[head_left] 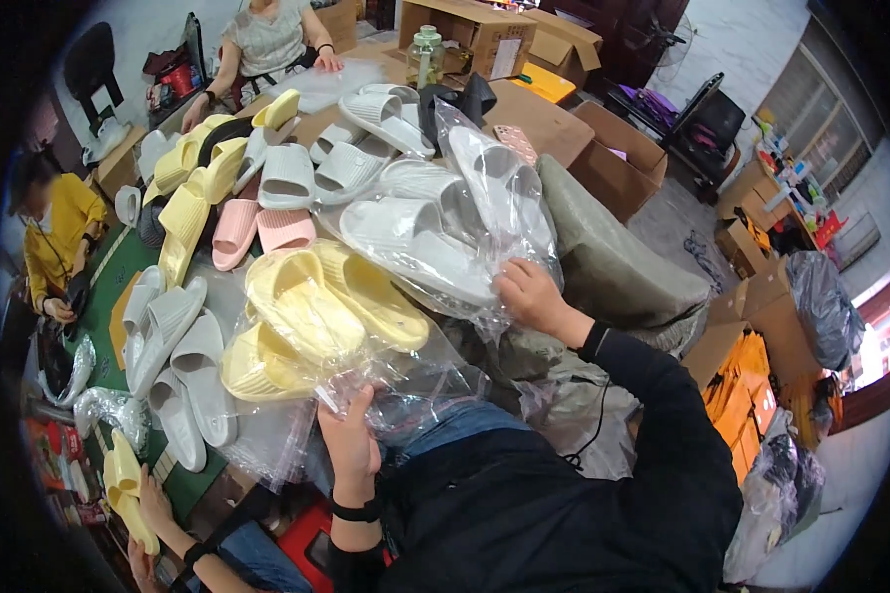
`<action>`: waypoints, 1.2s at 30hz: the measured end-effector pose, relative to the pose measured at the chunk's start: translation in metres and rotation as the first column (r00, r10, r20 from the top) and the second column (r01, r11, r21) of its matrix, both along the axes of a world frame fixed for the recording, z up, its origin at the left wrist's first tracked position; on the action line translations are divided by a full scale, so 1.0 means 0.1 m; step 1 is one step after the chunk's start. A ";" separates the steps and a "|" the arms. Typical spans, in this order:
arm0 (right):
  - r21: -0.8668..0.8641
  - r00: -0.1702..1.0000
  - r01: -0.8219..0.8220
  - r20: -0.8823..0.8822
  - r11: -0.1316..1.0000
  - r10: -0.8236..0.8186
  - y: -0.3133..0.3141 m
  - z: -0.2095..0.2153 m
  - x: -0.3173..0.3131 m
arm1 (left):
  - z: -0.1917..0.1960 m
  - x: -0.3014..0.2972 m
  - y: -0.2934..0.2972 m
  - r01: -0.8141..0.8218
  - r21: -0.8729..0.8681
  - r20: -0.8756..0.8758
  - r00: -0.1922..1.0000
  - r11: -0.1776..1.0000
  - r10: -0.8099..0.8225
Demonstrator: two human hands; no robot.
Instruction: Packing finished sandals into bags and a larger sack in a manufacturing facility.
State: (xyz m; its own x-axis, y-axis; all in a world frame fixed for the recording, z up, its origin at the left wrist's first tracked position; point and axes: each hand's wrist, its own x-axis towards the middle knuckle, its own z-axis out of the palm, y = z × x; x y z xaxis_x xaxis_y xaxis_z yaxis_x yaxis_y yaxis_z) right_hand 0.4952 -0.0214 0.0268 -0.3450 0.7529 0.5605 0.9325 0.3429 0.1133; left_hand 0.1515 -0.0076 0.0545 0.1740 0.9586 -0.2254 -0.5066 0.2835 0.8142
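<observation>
My left hand (349, 435) is closed, thumb up, on the near edge of a transparent plastic bag. Yellow slippers (302, 301) lie in and around that film, right beyond the hand. To the right, my right hand (536, 299) grips the lower edge of another transparent bag, with grey slippers (396, 237) showing through it. One more bagged grey slipper (494, 168) stands tilted just past this hand. Pink slippers (235, 232) and loose grey slippers (287, 176) are heaped behind the yellow ones. Folds of film partly hide the fingertips of both hands.
Grey slippers (203, 371) lie on the green table (119, 296) at left. A co-worker's hands hold a yellow slipper (124, 484) at lower left; two other people sit farther off. Open cardboard boxes (618, 158) stand behind, and a grey-green covered bulk (613, 247) is at right.
</observation>
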 end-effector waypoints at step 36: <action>-0.137 0.949 -0.147 -0.297 0.980 0.101 0.51 0.94 -1.38 | 0.25 -0.01 -0.04 0.367 0.691 -0.568 0.809 0.623 0.154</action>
State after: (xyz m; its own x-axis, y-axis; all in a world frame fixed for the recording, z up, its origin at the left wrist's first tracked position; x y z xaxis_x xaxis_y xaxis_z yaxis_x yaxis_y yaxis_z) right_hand 0.3571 0.0294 0.1207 -0.2829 0.7998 0.5294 0.8662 0.4501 -0.2172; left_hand 0.1509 -0.0119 0.0800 0.3885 0.7966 0.4632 0.0685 -0.5262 0.8476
